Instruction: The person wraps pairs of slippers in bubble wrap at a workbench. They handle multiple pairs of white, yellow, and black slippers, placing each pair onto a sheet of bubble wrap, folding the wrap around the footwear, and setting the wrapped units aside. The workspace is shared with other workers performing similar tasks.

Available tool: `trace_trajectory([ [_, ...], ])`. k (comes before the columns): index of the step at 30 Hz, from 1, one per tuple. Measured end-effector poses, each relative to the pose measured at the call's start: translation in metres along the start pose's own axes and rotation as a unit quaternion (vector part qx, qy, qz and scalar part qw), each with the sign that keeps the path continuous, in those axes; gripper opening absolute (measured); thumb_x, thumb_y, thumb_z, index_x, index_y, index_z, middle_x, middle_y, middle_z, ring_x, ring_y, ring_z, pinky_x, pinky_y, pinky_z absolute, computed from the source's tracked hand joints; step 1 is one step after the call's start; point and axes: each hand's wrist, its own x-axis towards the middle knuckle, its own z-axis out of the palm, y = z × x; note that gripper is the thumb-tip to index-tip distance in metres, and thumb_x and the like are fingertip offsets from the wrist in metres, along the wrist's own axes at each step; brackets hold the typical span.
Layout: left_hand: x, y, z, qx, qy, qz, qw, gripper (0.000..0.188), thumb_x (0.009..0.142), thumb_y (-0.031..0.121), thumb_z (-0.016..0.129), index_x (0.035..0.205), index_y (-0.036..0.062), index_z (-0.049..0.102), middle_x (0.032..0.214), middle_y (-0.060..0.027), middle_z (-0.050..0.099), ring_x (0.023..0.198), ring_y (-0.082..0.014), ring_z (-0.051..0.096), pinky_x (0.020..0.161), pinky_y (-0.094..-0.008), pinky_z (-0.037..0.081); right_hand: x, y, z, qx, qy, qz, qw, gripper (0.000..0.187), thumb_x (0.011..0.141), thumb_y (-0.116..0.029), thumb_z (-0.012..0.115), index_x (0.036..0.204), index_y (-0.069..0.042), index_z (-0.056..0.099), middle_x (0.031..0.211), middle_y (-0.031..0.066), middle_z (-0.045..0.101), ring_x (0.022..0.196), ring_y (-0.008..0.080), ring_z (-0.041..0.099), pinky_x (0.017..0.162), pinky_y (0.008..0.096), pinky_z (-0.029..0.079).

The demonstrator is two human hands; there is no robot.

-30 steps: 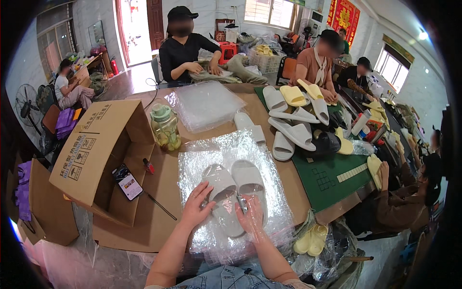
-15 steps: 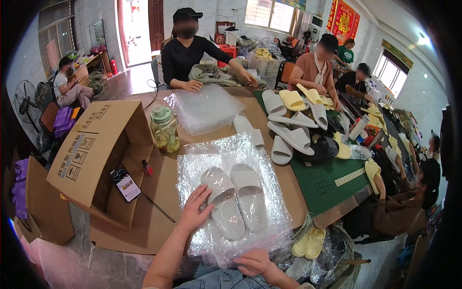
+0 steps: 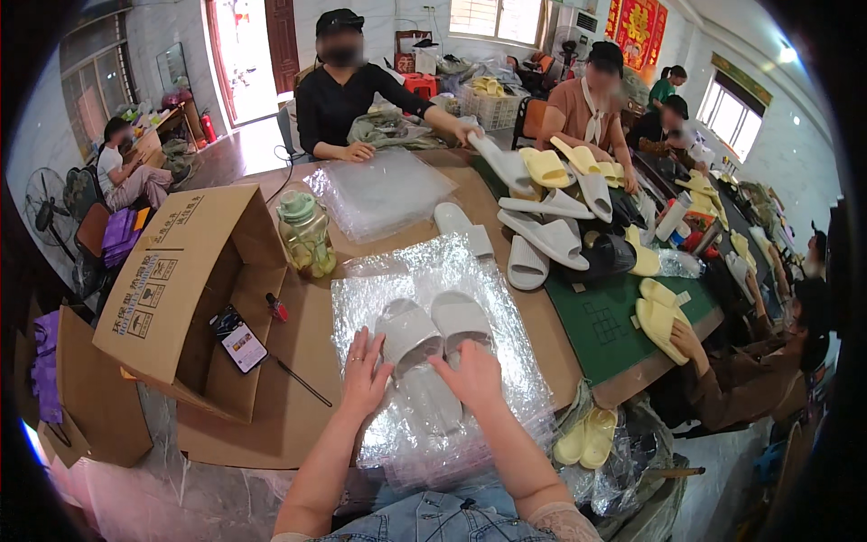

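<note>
A pair of light grey slide slippers [image 3: 406, 330] lies side by side in front of me, toes pointing away, with clear plastic seemingly over them. Under the pair is a stack of clear plastic bags [image 3: 528, 397]. My left hand [image 3: 364, 370] rests along the left slipper's outer side, fingers stretched out. Across the right slipper's lower part lies my right hand [image 3: 471, 372], thumb apart from the fingers, pressing on the plastic. It hides part of that slipper. Neither hand is closed round anything.
An open cardboard box [image 3: 181, 298] holding a phone [image 3: 239, 340] stands left, beside a glass jug [image 3: 305, 237]. More clear bags [image 3: 384, 194] lie ahead. Grey and yellow slippers [image 3: 545, 237] pile up right, on a green mat [image 3: 596, 316]. Co-workers sit across and at right.
My right hand has moved up from the bags' near edge onto the right slipper. My left hand has slid slightly down. The co-worker opposite has lifted a grey slipper.
</note>
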Motion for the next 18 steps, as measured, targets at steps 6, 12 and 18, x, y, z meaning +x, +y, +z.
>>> trace_trajectory([
  [6, 0.001, 0.01, -0.005, 0.052, -0.063, -0.022, 0.996, 0.068, 0.1, 0.042, 0.056, 0.159, 0.0146, 0.035, 0.161, -0.027, 0.033, 0.15, -0.0406, 0.031, 0.124, -0.0531, 0.02, 0.008, 0.015, 0.051, 0.014, -0.016, 0.007, 1.0, 0.038, 0.096, -0.04, 0.064, 0.102, -0.003, 0.057, 0.09, 0.0205, 0.069, 0.078, 0.0417, 0.07, 0.066, 0.0527, 0.054],
  [12, -0.002, 0.017, -0.004, 0.07, -0.074, -0.05, 0.994, 0.072, 0.1, 0.042, 0.056, 0.159, 0.0074, 0.032, 0.162, -0.0224, 0.034, 0.152, -0.0373, 0.029, 0.126, -0.0523, 0.015, -0.004, 0.023, 0.042, 0.058, 0.011, -0.014, 0.998, 0.024, 0.097, -0.03, 0.06, 0.091, -0.007, 0.056, 0.079, 0.0177, 0.068, 0.069, 0.0417, 0.067, 0.062, 0.0546, 0.052],
  [18, -0.001, 0.009, 0.005, 0.096, -0.099, -0.05, 0.989, 0.073, 0.1, 0.037, 0.056, 0.159, 0.0016, 0.03, 0.164, -0.0192, 0.033, 0.153, -0.0351, 0.027, 0.126, -0.051, 0.014, -0.073, 0.046, -0.003, 0.056, 0.011, 0.027, 0.998, 0.026, 0.096, -0.031, 0.063, 0.085, -0.008, 0.057, 0.076, 0.0131, 0.067, 0.068, 0.0391, 0.067, 0.06, 0.0526, 0.05],
])
